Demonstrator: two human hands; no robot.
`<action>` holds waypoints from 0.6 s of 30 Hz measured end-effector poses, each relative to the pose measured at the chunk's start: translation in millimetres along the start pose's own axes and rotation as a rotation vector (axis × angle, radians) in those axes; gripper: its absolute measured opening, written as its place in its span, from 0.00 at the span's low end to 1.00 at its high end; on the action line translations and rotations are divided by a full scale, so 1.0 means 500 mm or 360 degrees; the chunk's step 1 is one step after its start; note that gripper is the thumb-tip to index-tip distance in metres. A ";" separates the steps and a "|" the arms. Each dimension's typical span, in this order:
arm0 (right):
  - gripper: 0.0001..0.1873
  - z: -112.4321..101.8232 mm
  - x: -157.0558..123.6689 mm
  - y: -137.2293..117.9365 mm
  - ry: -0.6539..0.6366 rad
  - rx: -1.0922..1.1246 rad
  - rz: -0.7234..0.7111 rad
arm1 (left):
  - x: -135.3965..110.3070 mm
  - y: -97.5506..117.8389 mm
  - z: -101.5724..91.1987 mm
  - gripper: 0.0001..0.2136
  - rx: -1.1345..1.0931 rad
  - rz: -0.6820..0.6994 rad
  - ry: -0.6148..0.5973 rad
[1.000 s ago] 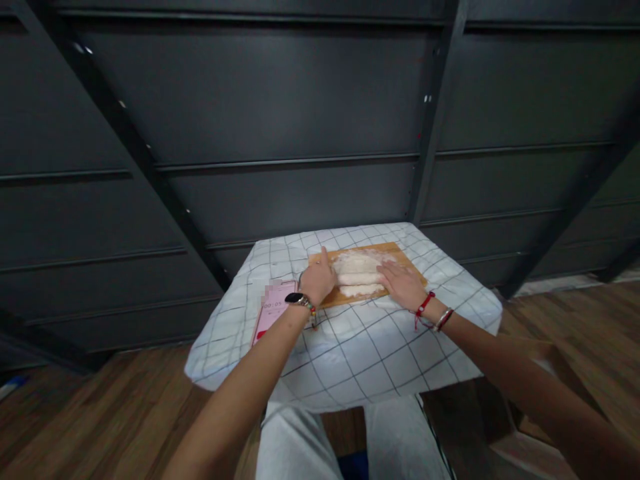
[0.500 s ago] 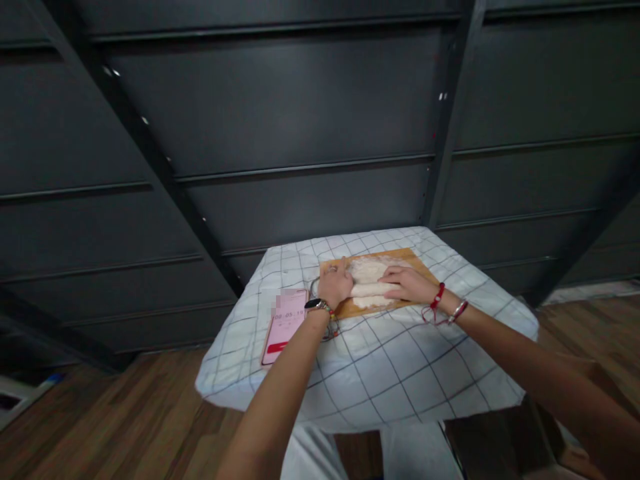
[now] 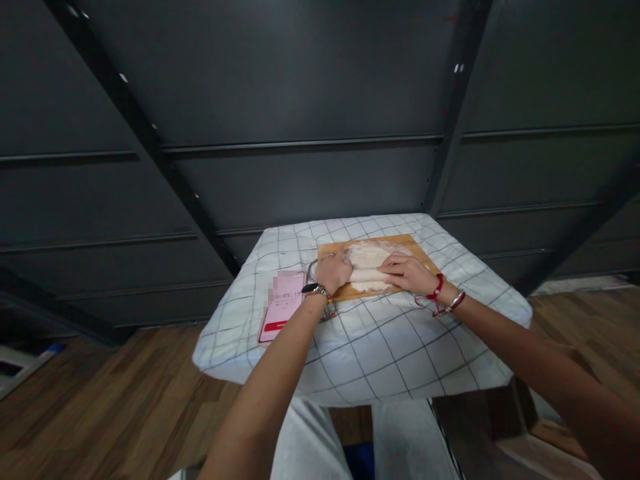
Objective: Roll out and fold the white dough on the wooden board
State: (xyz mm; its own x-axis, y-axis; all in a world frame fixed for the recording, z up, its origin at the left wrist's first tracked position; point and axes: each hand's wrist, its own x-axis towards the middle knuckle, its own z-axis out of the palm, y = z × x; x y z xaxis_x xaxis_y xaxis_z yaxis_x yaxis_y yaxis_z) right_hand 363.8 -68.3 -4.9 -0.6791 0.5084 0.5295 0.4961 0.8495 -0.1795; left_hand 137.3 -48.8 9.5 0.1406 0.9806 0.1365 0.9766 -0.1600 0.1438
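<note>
Pale dough point(image 3: 369, 274) lies on a floured wooden board point(image 3: 411, 241), its near part folded over into a thick roll and a flat sheet spreading behind it. My left hand point(image 3: 334, 270) is at the roll's left end, fingers bent over the dough and pointing to the far side; its fingertips are partly blurred. Around the right end of the roll my right hand point(image 3: 407, 273) is closed, with fingers on top and the thumb on the near side, mostly hidden. Both hands touch the dough.
A phone point(image 3: 283, 313) showing a timer lies left of the board, partly behind my left forearm. Checked white cloth point(image 3: 380, 360) covers the small table. A dark panelled wall point(image 3: 310, 180) stands right behind it. Boxes point(image 3: 500, 420) sit on the floor at lower right.
The view has tilted slightly, so the table appears higher. Both hands stay at the dough roll; the right fingers have drawn closer together over it.
</note>
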 end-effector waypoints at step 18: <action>0.15 -0.014 -0.001 0.001 -0.0110 -0.0067 -0.0274 | 0.007 0.008 -0.003 0.26 0.0139 -0.0021 0.0058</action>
State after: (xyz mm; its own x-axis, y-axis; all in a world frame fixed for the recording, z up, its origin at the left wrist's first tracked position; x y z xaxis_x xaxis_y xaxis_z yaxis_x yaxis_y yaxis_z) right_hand 368.1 -69.0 0.7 -0.7908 0.3657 0.4908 0.3904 0.9190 -0.0556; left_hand 141.5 -46.0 12.0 0.1230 0.9776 0.1708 0.9891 -0.1349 0.0598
